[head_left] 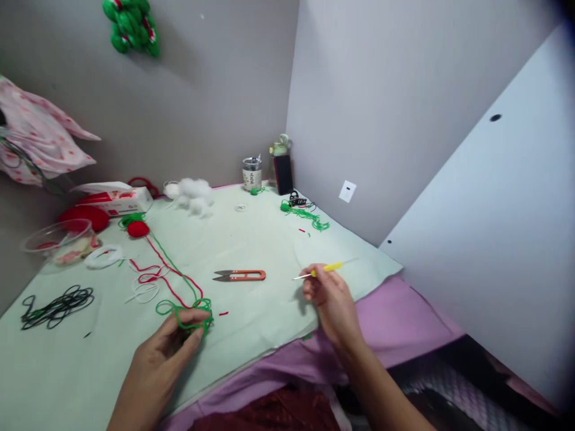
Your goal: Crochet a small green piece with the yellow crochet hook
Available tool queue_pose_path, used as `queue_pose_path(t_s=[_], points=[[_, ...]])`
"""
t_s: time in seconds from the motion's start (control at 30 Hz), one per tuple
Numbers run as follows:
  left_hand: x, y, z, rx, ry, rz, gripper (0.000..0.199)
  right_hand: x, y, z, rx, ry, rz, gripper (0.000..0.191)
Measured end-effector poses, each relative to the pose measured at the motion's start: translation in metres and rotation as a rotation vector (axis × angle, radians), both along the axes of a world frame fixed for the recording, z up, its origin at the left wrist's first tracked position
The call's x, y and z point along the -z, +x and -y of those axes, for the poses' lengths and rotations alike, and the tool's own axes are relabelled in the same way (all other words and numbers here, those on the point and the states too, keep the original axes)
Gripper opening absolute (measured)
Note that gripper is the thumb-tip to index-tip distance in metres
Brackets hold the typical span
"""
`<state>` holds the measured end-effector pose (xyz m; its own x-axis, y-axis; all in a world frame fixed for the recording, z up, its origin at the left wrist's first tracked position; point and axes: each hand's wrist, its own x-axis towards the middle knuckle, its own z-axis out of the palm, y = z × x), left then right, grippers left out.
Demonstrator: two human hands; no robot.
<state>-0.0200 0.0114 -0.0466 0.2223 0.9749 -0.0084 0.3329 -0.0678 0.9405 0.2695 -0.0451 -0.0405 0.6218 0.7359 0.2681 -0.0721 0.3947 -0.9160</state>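
Green yarn [204,307] is pinched between the thumb and fingers of my left hand [164,353], with loops spilling over the fingertips. A green strand and a red yarn strand [158,247] run from there back to a red yarn ball [138,228]. My right hand [330,297] is closed around a crochet hook [327,269] with a yellow handle and metal ends. On the table between and beyond my hands lie orange-handled thread snips [240,275], their blades pointing left. A short red yarn scrap [223,313] is beside my left fingertips.
Black cord [58,307] lies at the left, near a clear plastic bowl [56,236] and a white yarn coil [103,257]. White stuffing [193,194], a tissue box [119,200], a jar [252,175] and a phone [283,175] line the back. More green yarn [309,216] lies at the right.
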Motion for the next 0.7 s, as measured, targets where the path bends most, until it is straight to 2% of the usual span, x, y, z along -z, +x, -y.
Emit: queue_pose_path(t_s=[0.07, 0.13, 0.2, 0.27, 0.37, 0.47, 0.57, 0.7], points=[[0.0, 0.004, 0.005, -0.017, 0.067, -0.028, 0.027, 0.001, 0.026, 0.019, 0.113, 0.001, 0.017, 0.029], [-0.001, 0.007, 0.008, -0.013, 0.104, -0.06, 0.025, 0.005, 0.053, 0.037, 0.361, 0.031, 0.147, 0.034], [-0.001, 0.008, 0.009, -0.011, 0.115, -0.078, 0.024, 0.014, 0.076, 0.049, 0.485, -0.003, 0.161, 0.042], [0.0, 0.008, 0.009, -0.015, 0.11, -0.083, 0.024, 0.029, 0.09, 0.055, 0.492, -0.065, 0.141, 0.045], [0.001, 0.007, 0.007, -0.023, 0.099, -0.088, 0.024, 0.052, 0.095, 0.055, 0.496, -0.129, 0.134, 0.048], [0.002, 0.006, 0.005, 0.008, 0.088, -0.097, 0.025, 0.065, 0.094, 0.055, 0.516, -0.147, 0.139, 0.053], [0.002, 0.005, 0.004, 0.013, 0.091, -0.089, 0.025, 0.061, 0.093, 0.057, 0.51, -0.173, 0.141, 0.05], [0.006, 0.004, 0.004, -0.012, 0.064, -0.051, 0.028, 0.041, 0.071, 0.057, 0.42, -0.201, 0.11, 0.046]])
